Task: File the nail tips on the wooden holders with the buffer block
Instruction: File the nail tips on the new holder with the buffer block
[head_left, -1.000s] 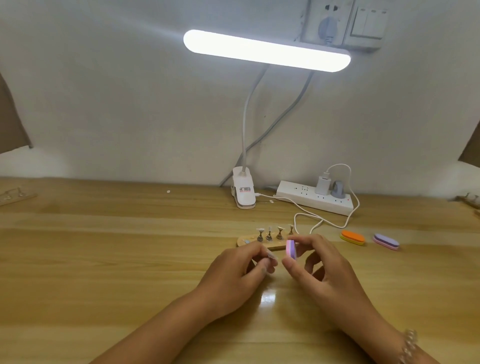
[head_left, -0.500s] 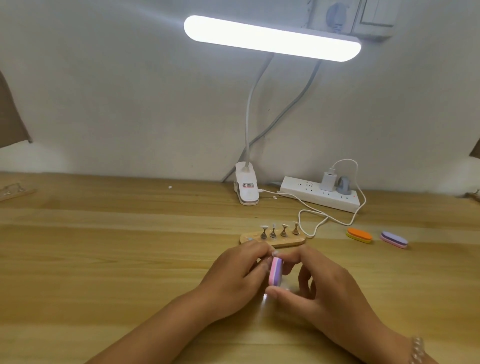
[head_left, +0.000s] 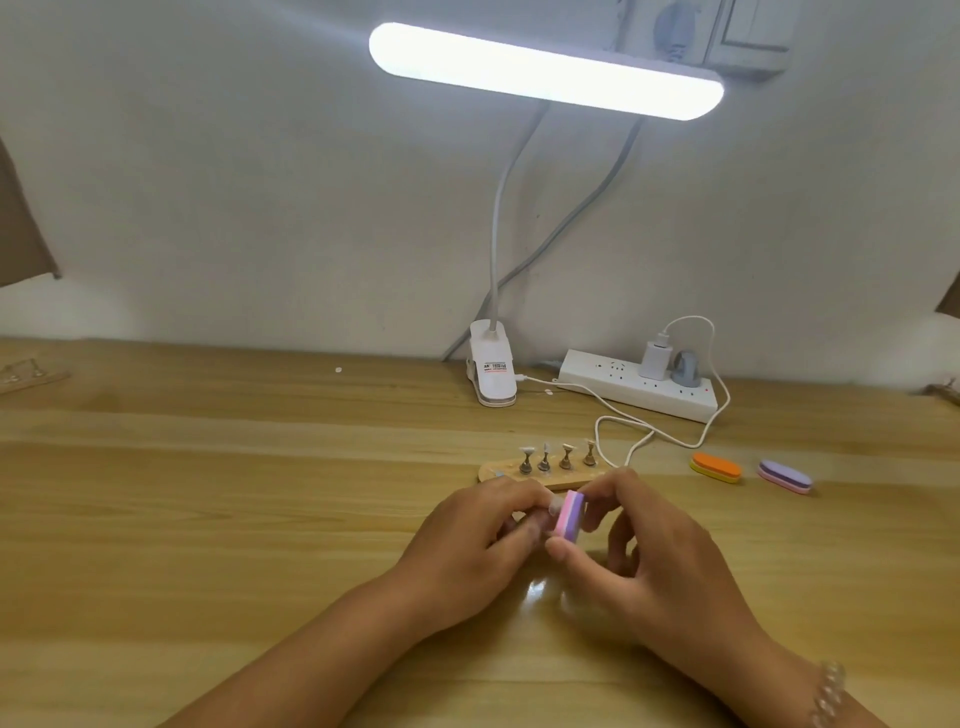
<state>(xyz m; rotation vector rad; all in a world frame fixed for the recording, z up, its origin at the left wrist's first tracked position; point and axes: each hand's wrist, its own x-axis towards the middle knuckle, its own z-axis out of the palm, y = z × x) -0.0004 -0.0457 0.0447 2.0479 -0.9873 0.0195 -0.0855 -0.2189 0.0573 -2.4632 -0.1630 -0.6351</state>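
Observation:
A wooden holder base lies on the table just beyond my hands, with several small metal stands upright on it, each topped by a pale nail tip. My right hand pinches a pink and purple buffer block between thumb and forefinger, held on edge. My left hand pinches a small stand with a clear nail tip against the block's left face. Most of that stand is hidden by my fingers.
An orange and yellow buffer block and a purple and pink one lie to the right. A white power strip, its looping cable and a clip lamp base sit behind the holder. Another wooden holder is far left.
The buffer block went from in front of the holder down toward me, then back up a little. My left hand stayed pinched on the tip beside it. The camera tilted slightly.

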